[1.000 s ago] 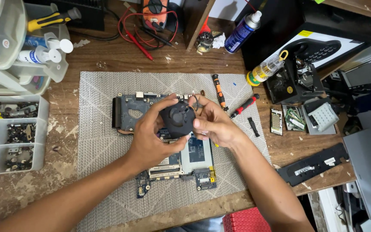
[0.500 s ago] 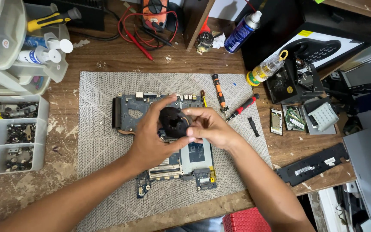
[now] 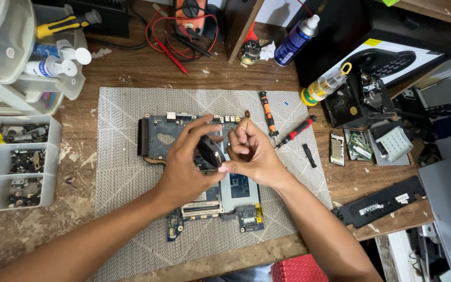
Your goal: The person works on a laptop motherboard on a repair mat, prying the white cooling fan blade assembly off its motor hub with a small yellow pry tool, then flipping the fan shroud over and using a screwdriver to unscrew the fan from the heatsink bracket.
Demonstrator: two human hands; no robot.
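Note:
A blue laptop motherboard (image 3: pixel 157 137) lies on a grey patterned mat (image 3: pixel 126 109). Above it my left hand (image 3: pixel 186 167) grips a round black cooling fan (image 3: pixel 211 150), now tilted on edge. My right hand (image 3: pixel 251 154) is closed against the fan's right side, fingers curled and thumb touching it. Both hands hide the middle of the board.
Two screwdrivers, one orange-black (image 3: pixel 266 112) and one red-black (image 3: pixel 296 132), lie on the mat right of the board. A parts organiser (image 3: pixel 11 162) with screws sits at left. A spray can (image 3: pixel 296 39), a small oil bottle (image 3: pixel 324 83), a multimeter (image 3: pixel 191 15) and loose electronics (image 3: pixel 361 143) crowd the back and right.
The fan has turned from flat to on edge between my hands. My right hand has shifted left and curled tighter against it.

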